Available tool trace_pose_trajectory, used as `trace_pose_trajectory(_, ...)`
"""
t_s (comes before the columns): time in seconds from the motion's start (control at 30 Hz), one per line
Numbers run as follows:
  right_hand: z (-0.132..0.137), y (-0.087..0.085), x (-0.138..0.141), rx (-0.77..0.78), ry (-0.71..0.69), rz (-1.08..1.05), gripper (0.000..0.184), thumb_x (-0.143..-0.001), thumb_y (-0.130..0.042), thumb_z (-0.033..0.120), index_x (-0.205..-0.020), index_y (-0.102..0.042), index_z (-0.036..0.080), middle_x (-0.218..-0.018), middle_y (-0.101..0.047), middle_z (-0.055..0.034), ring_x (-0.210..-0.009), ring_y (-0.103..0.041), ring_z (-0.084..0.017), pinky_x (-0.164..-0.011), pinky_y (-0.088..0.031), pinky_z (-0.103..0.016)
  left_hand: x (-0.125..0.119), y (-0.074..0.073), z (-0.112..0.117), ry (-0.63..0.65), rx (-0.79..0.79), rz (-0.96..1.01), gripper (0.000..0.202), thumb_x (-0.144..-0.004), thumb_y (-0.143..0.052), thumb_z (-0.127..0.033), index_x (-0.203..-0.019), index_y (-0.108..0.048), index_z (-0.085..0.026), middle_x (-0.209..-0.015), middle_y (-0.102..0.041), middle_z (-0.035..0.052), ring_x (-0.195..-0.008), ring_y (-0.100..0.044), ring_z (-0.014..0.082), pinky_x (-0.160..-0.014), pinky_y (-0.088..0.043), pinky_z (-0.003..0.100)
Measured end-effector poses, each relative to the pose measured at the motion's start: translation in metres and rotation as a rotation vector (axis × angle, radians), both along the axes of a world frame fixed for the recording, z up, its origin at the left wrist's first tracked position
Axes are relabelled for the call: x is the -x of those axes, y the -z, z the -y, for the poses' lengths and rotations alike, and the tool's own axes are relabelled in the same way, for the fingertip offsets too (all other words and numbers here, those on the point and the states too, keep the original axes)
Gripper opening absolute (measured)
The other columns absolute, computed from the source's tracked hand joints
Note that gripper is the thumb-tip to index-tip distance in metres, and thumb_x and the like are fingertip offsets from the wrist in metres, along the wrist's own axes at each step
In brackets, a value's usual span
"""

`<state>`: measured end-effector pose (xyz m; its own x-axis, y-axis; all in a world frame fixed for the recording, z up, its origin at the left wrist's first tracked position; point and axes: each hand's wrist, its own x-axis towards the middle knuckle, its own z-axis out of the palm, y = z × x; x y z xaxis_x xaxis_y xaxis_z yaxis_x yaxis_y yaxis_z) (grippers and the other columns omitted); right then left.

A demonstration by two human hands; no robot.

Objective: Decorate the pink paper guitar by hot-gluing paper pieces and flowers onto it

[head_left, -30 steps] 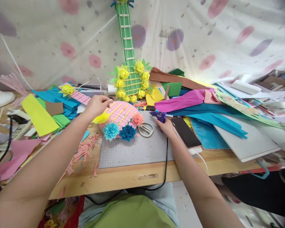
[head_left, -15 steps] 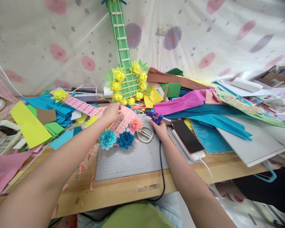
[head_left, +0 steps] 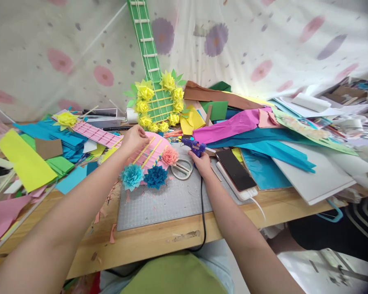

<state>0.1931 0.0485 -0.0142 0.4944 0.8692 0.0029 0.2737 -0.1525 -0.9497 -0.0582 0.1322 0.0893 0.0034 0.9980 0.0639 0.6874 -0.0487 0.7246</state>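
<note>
My right hand [head_left: 200,163] is closed around a purple hot glue gun [head_left: 195,147], its nozzle pointing left and its black cord running down over the table edge. My left hand [head_left: 135,141] is over the body of a small pink paper guitar [head_left: 156,149], thumb and fingers pinched together; what they hold is too small or hidden. Yellow strips and thin strings cross the guitar body. A coral paper flower [head_left: 169,155], a light blue one [head_left: 132,177] and a dark blue one [head_left: 155,177] sit along its lower edge. Light-handled scissors [head_left: 182,170] lie beside the glue gun.
A green paper guitar [head_left: 150,53] with yellow flowers leans against the curtain. A grey cutting mat [head_left: 159,208] lies in front. A black phone [head_left: 236,169] rests on a white power strip [head_left: 247,194] at right. Coloured paper [head_left: 27,161] is heaped on both sides.
The whole view has shifted slightly, so things appear farther left and a little higher. My left hand stays pinched over the guitar, and my right hand keeps its grip on the glue gun.
</note>
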Motion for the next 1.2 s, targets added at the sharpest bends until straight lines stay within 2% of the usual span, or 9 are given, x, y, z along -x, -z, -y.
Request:
trace_pose_trajectory(0.1, 0.002, -0.002, 0.000, -0.025, 0.007, 0.000, 0.046, -0.059, -0.064, 0.056, -0.078, -0.065, 0.014, -0.064, -0.065, -0.0048, -0.067, -0.061, -0.022, -0.062, -0.045, -0.031, -0.001, 0.003, 0.005, 0.074, -0.035, -0.042, 0.032, -0.057, -0.074, -0.026, -0.075, -0.048, -0.020, -0.071, -0.064, -0.0015, -0.068, -0.061, 0.0159, -0.060, -0.039, 0.025)
trace_pose_trajectory(0.23, 0.004, -0.003, 0.000, -0.028, -0.006, 0.016, 0.044, -0.060, -0.063, 0.056, -0.075, -0.064, 0.015, -0.063, -0.064, -0.0049, -0.070, -0.061, -0.023, -0.064, -0.045, -0.032, -0.001, 0.002, 0.013, 0.087, -0.060, -0.079, 0.038, -0.058, -0.076, -0.035, -0.072, -0.044, -0.021, -0.066, -0.062, -0.0032, -0.065, -0.060, 0.0150, -0.057, -0.035, 0.025)
trace_pose_trajectory(0.47, 0.005, -0.006, 0.003, -0.010, -0.013, 0.022, 0.042, -0.058, -0.063, 0.055, -0.072, -0.063, 0.016, -0.065, -0.065, -0.0054, -0.070, -0.061, -0.023, -0.064, -0.044, -0.032, 0.000, 0.003, 0.017, 0.081, -0.034, -0.128, 0.041, -0.056, -0.078, -0.032, -0.076, -0.044, -0.021, -0.070, -0.061, -0.0031, -0.065, -0.057, 0.0137, -0.057, -0.033, 0.024)
trace_pose_trajectory(0.6, 0.005, -0.008, 0.002, 0.013, 0.004, 0.023, 0.042, -0.058, -0.063, 0.055, -0.072, -0.063, 0.016, -0.061, -0.063, -0.0040, -0.068, -0.060, -0.022, -0.063, -0.044, -0.031, -0.002, 0.006, 0.011, 0.078, -0.050, -0.150, 0.034, -0.058, -0.076, -0.028, -0.078, -0.051, -0.020, -0.072, -0.061, -0.0015, -0.066, -0.055, 0.0143, -0.056, -0.032, 0.025)
trace_pose_trajectory(0.7, 0.006, -0.009, 0.003, 0.021, 0.000, 0.034, 0.042, -0.058, -0.063, 0.056, -0.071, -0.064, 0.016, -0.060, -0.063, -0.0036, -0.068, -0.060, -0.022, -0.063, -0.043, -0.030, -0.001, 0.009, 0.006, 0.084, -0.070, -0.102, 0.017, -0.064, -0.069, -0.029, -0.070, -0.056, -0.019, -0.069, -0.061, -0.0004, -0.064, -0.053, 0.0144, -0.057, -0.032, 0.026)
trace_pose_trajectory(0.83, 0.007, -0.009, 0.004, -0.003, 0.007, 0.008, 0.041, -0.058, -0.065, 0.053, -0.073, -0.065, 0.016, -0.059, -0.062, -0.0024, -0.064, -0.060, -0.020, -0.061, -0.044, -0.030, 0.003, 0.012, 0.004, 0.075, -0.033, 0.100, 0.018, -0.064, -0.065, -0.030, -0.055, -0.056, -0.017, -0.055, -0.055, -0.0014, -0.057, -0.048, 0.0131, -0.057, -0.031, 0.026)
trace_pose_trajectory(0.97, 0.004, -0.016, 0.005, -0.067, 0.035, -0.198, 0.039, -0.057, -0.067, 0.050, -0.074, -0.063, 0.016, -0.052, -0.058, 0.0007, -0.051, -0.055, -0.015, -0.053, -0.043, -0.028, 0.003, 0.005, 0.011, 0.011, 0.029, 0.463, 0.021, -0.059, -0.070, -0.036, -0.062, -0.065, -0.016, -0.064, -0.062, 0.0009, -0.064, -0.050, 0.0129, -0.059, -0.034, 0.024)
trace_pose_trajectory(1.07, 0.002, -0.032, 0.009, -0.181, 0.014, -0.402, 0.037, -0.055, -0.070, 0.045, -0.077, -0.060, 0.017, -0.061, -0.062, 0.0008, -0.053, -0.057, -0.012, -0.052, -0.045, -0.025, -0.003, -0.003, 0.025, -0.020, 0.099, 0.697, 0.033, -0.055, -0.074, -0.042, -0.076, -0.072, -0.016, -0.079, -0.067, 0.0037, -0.068, -0.050, 0.0113, -0.057, -0.034, 0.022)
trace_pose_trajectory(1.2, 0.002, -0.061, 0.030, -0.247, -0.084, -0.588, 0.041, -0.050, -0.077, 0.036, -0.081, -0.056, 0.020, -0.071, -0.062, 0.0028, -0.063, -0.063, -0.012, -0.057, -0.049, -0.023, -0.016, -0.005, 0.049, -0.016, 0.140, 0.908, 0.040, -0.054, -0.075, -0.043, -0.084, -0.073, -0.017, -0.084, -0.066, 0.0031, -0.060, -0.042, 0.0062, -0.049, -0.029, 0.019)
